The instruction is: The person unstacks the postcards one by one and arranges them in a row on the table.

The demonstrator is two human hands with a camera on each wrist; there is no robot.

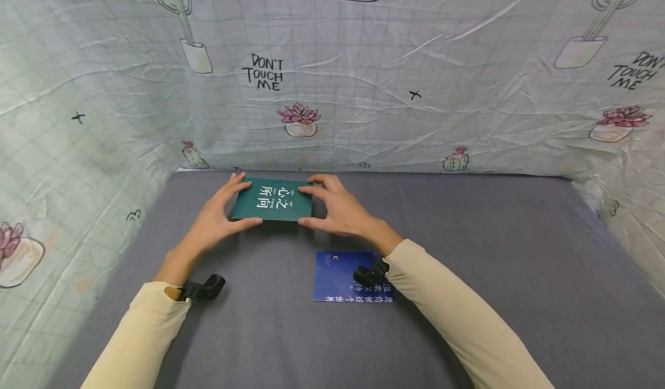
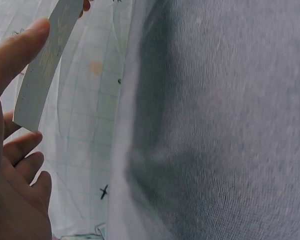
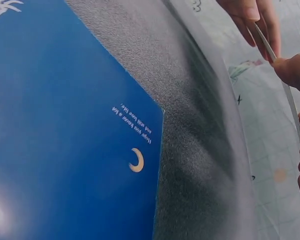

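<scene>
A thin green booklet or card point(image 1: 272, 200) with white Chinese characters is held up off the table between both hands; its underside looks pale in the left wrist view. My left hand point(image 1: 210, 220) grips its left end, the thumb on the near edge and fingers at the far edge. At the right end, my right hand point(image 1: 340, 209) pinches it the same way. Below the right wrist lies a blue booklet or card point(image 1: 332, 275) with white characters and a small moon, flat on the table and partly hidden by the right wrist camera and sleeve.
A grey cloth covers the table point(image 1: 467, 273). Behind it and along the sides hangs a pale curtain point(image 1: 363, 123) printed with cacti and lettering. Black cameras sit on the left wrist point(image 1: 205, 288) and right wrist point(image 1: 370, 275).
</scene>
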